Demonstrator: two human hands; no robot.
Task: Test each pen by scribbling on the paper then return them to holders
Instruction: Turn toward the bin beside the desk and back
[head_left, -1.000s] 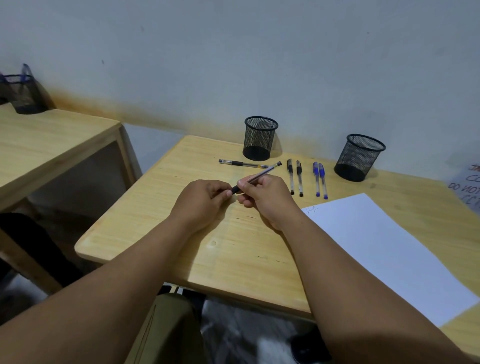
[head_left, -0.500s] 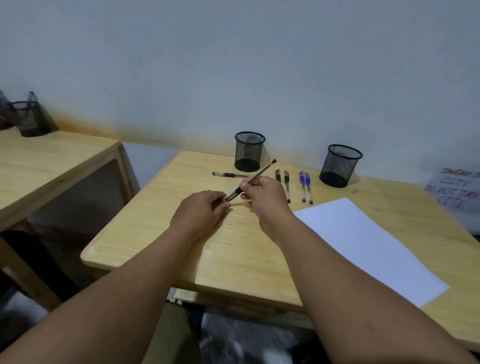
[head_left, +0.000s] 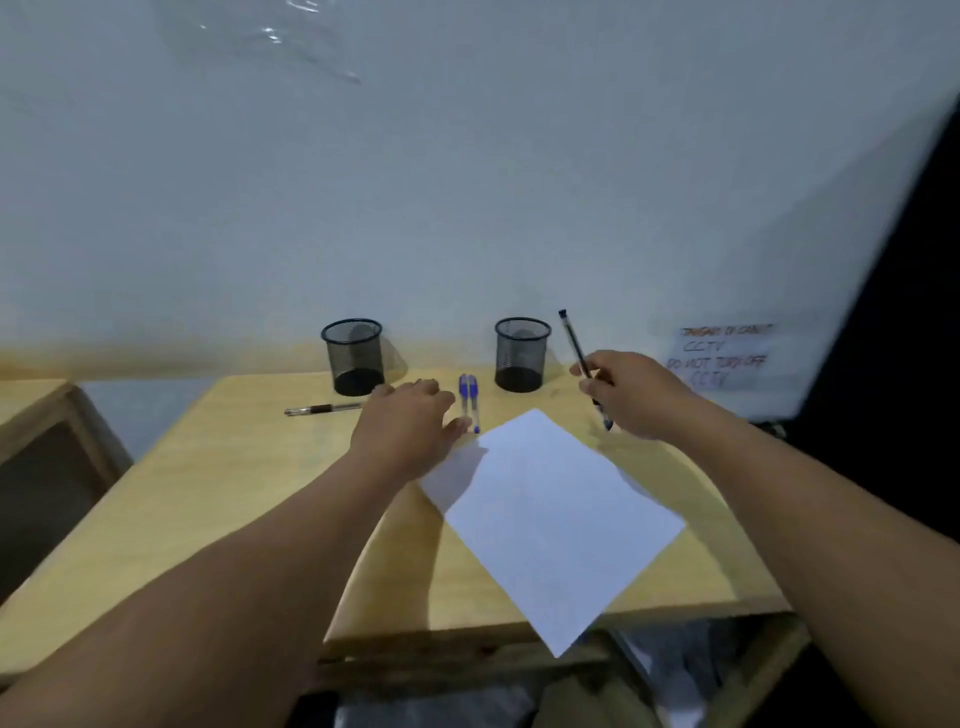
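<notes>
My right hand (head_left: 631, 392) grips a black pen (head_left: 573, 340) in a writing hold, tip down just past the far right corner of the white paper (head_left: 550, 514). My left hand (head_left: 410, 421) lies palm down on the wooden table (head_left: 218, 499) at the paper's far left corner, fingers spread, holding nothing I can see. Two blue pens (head_left: 469, 400) lie side by side just right of that hand. Another black pen (head_left: 322, 409) lies to its left. Two empty black mesh holders stand at the back, one on the left (head_left: 354, 356), one on the right (head_left: 522, 354).
A second wooden table (head_left: 31, 410) stands at the left with a gap between. A paper notice (head_left: 722, 356) hangs on the wall at the right. The paper's near corner overhangs the table's front edge. Other black pens may lie under my left hand.
The pen came apart from my left hand; my right hand carried it right, beyond the paper's far corner. My left hand went flat beside the paper. The camera view swung right and up.
</notes>
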